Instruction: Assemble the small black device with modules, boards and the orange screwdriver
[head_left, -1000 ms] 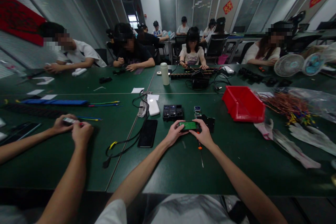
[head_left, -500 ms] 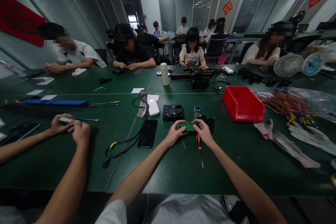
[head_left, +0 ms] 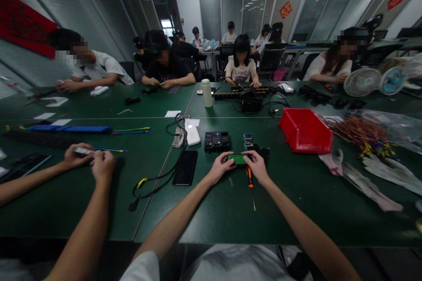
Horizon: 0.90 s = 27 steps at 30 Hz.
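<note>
Pinching the green board by opposite ends, the left hand and right hand do best gripping evenly, just beyond the screwdriver.

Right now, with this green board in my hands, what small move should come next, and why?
Perhaps a gentle press on the green board: your left hand and right hand hold its opposite ends, with both thumbs over the face turned towards you.
</note>
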Motion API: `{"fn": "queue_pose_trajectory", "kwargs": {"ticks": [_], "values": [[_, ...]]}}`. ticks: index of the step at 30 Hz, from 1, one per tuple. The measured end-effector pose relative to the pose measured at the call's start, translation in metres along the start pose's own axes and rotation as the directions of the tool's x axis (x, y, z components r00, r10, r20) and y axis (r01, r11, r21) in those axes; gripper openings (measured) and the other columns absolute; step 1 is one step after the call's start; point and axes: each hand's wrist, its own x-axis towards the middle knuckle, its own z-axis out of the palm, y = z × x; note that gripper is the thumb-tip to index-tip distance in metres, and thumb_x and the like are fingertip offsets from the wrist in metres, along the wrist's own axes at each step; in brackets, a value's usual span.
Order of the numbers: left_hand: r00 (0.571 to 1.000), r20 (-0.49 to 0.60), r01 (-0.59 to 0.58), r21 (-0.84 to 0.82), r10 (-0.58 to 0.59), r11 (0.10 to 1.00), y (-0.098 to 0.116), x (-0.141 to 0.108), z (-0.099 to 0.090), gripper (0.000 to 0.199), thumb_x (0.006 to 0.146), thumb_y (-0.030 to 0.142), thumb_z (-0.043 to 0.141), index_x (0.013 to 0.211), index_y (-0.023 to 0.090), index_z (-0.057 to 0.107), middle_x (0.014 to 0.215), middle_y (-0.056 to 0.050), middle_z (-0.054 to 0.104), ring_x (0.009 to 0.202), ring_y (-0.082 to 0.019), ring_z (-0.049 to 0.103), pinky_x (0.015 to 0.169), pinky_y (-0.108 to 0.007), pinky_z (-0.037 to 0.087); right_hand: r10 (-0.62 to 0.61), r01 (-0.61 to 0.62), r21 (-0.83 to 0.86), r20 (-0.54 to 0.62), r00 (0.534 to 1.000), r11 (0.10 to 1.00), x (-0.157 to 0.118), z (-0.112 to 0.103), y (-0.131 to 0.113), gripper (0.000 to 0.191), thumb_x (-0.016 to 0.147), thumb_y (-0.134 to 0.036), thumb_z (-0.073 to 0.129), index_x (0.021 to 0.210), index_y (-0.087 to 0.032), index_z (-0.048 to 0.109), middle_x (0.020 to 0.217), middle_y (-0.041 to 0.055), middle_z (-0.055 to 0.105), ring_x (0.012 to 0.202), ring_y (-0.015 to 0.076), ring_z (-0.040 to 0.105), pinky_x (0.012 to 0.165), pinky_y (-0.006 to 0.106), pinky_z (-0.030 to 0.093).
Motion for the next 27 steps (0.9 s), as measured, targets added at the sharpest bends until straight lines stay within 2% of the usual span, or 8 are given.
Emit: {"fn": "queue_pose_trajectory", "kwargs": {"ticks": [11, 19, 27], "values": [[0.999, 0.030, -0.020, 0.091, 0.018, 0.996, 0.002, -0.002, 0.002, 0.046, 0.071, 0.028, 0.067, 0.114, 0.017, 0.052, 0.117, -0.010, 0.052, 0.102, -0.021, 0.055, 0.091, -0.043, 0.046, -0.024, 0.033, -0.188, 0.049, 0.998, 0.982, -0.001, 0.000, -0.007, 0.024, 0.074, -0.036, 0.059, 0.093, -0.021, 0.062, 0.094, 0.0032, 0.063, 0.092, 0.0221, 0.056, 0.087, 0.037, 0.041], [0.999, 0.039, -0.033, 0.091, 0.030, 0.995, 0.002, -0.003, 0.002, 0.045, 0.073, 0.027, 0.066, 0.115, 0.017, 0.052, 0.120, -0.011, 0.052, 0.106, -0.023, 0.053, 0.091, -0.044, 0.046, -0.006, 0.013, -0.134, 0.051, 0.999, 0.991, -0.001, 0.000, -0.010, 0.022, 0.074, -0.036, 0.060, 0.091, -0.022, 0.063, 0.093, 0.0023, 0.063, 0.093, 0.0220, 0.056, 0.087, 0.037, 0.041], [1.000, 0.004, -0.009, -0.012, 0.009, 1.000, -0.001, 0.000, 0.000, 0.045, 0.073, 0.028, 0.066, 0.114, 0.016, 0.053, 0.109, -0.010, 0.056, 0.102, -0.021, 0.056, 0.093, -0.047, 0.044, 0.070, -0.070, -0.001, 0.041, 0.997, 0.998, -0.001, 0.001, -0.005, 0.024, 0.078, -0.036, 0.054, 0.095, -0.022, 0.062, 0.097, 0.0026, 0.063, 0.093, 0.0219, 0.057, 0.083, 0.035, 0.044]]}}
